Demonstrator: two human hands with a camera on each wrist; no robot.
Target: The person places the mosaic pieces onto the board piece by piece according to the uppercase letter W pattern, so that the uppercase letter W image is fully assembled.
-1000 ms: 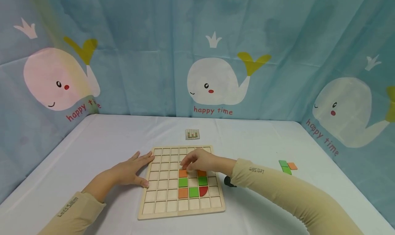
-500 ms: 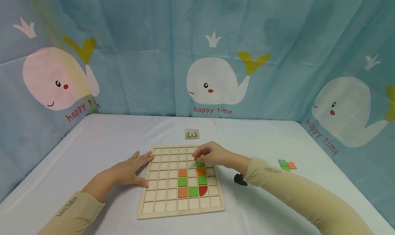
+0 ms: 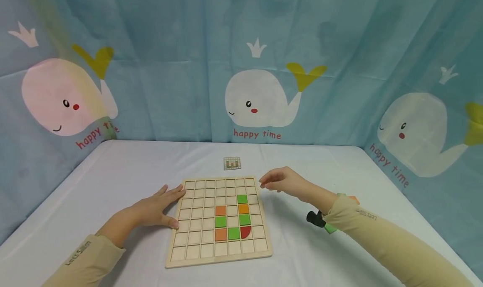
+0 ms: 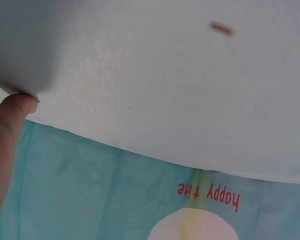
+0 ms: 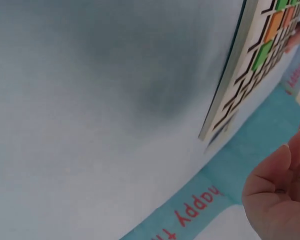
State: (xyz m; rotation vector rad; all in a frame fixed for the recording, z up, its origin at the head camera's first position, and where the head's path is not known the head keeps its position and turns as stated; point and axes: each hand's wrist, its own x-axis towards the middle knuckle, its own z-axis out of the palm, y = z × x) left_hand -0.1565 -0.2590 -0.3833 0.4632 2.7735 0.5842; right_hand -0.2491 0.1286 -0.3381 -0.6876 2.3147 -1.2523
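A wooden grid board (image 3: pixel 219 250) lies on the table, with square tiles and one rounded red tile (image 3: pixel 245 232) in its cells. They form two columns joined along the bottom, including an upper green tile (image 3: pixel 242 199) and an orange tile (image 3: pixel 220 211) on the left column. Fingers spread, my left hand (image 3: pixel 154 208) rests against the board's left edge. My right hand (image 3: pixel 284 180) hovers just past the board's upper right corner, its fingers loosely bent; in the right wrist view the hand (image 5: pixel 280 192) shows nothing between fingers and thumb.
Behind the board lies a small pattern card (image 3: pixel 232 163). Loose tiles sit on the right, partly hidden by my right forearm: a green tile (image 3: pixel 330 228) and an orange tile (image 3: pixel 354 199) show. A black device (image 3: pixel 315 219) is at my right wrist. A printed curtain (image 3: pixel 181 90) encloses the table (image 3: pixel 151 161).
My right hand has moved right, off the board, uncovering the upper green tile on the right column. My left hand has stayed at the board's edge.
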